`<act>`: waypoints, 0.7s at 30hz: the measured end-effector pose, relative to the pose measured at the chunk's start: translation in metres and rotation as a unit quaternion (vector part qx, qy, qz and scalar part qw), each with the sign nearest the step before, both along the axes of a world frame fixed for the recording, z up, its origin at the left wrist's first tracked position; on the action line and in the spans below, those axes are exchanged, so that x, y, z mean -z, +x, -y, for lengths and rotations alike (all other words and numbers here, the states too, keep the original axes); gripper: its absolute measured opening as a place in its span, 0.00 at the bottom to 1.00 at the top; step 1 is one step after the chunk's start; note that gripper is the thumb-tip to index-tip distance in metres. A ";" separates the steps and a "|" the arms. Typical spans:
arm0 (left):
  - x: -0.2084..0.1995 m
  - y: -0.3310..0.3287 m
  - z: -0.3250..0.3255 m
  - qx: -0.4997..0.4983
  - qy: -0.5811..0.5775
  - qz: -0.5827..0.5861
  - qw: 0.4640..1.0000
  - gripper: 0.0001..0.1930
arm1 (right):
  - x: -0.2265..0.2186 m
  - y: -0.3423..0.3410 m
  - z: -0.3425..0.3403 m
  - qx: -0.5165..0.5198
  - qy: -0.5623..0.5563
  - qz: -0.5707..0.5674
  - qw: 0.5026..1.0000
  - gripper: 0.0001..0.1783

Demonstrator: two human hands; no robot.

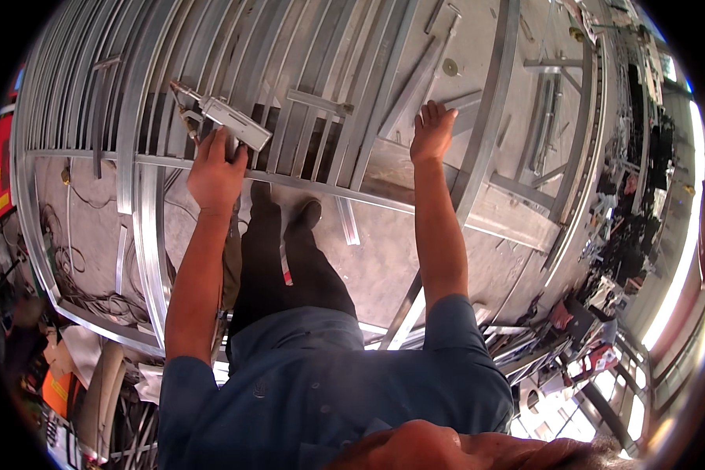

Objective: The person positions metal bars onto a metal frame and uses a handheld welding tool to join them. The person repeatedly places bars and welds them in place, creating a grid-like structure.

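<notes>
My left hand is closed at the near edge of a silver, box-bodied tool that looks like a welding gun. Its narrow nozzle points up and left over the metal bars, with brass-coloured fittings beside it; my fingers partly hide the grip. Further right, my right hand is held out over the metal frame, its fingers loosely bent and slightly apart. Nothing shows in that hand. Several long grey metal bars run side by side across the frame under and beyond the tool.
A short crosspiece lies over the bars. Cables coil on the concrete floor at the left, near a red machine. Another long metal beam stands right of my right hand. Cluttered metal stock lines the far right.
</notes>
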State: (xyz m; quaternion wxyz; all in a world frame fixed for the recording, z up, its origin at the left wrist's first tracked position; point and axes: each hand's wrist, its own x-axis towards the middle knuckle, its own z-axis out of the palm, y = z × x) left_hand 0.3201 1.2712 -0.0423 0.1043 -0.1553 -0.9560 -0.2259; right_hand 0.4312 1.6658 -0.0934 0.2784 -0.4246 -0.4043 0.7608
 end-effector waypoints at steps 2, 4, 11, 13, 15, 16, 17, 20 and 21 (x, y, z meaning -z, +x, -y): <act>0.002 0.001 0.003 0.002 -0.002 -0.004 1.000 0.24 | 0.002 -0.007 -0.001 0.032 -0.011 -0.028 0.999 0.41; 0.003 -0.002 -0.004 0.023 0.009 -0.018 1.000 0.24 | 0.037 -0.015 0.008 0.021 0.024 -0.026 0.999 0.44; -0.002 -0.002 -0.002 0.017 -0.022 -0.013 1.000 0.23 | 0.023 -0.050 0.061 -0.179 0.066 0.071 0.979 0.47; 0.000 -0.002 0.000 0.023 -0.024 -0.017 0.999 0.23 | 0.028 -0.050 0.045 -0.179 0.055 0.040 0.981 0.51; 0.001 -0.002 -0.001 0.021 -0.028 -0.010 0.999 0.23 | 0.037 -0.048 0.031 -0.175 0.041 0.009 0.984 0.54; 0.000 -0.002 -0.002 0.019 -0.031 -0.007 0.999 0.23 | 0.040 -0.044 0.024 -0.172 0.035 -0.006 0.984 0.55; 0.000 -0.002 -0.001 0.020 -0.033 -0.008 0.999 0.23 | 0.022 -0.044 0.020 -0.157 0.054 -0.013 0.986 0.59; 0.001 -0.002 0.000 0.023 -0.037 -0.009 0.999 0.23 | 0.032 -0.059 0.044 -0.159 0.092 0.039 0.982 0.59; 0.000 -0.002 -0.001 0.025 -0.035 -0.009 0.999 0.23 | 0.032 -0.062 0.048 -0.174 0.100 0.058 0.978 0.59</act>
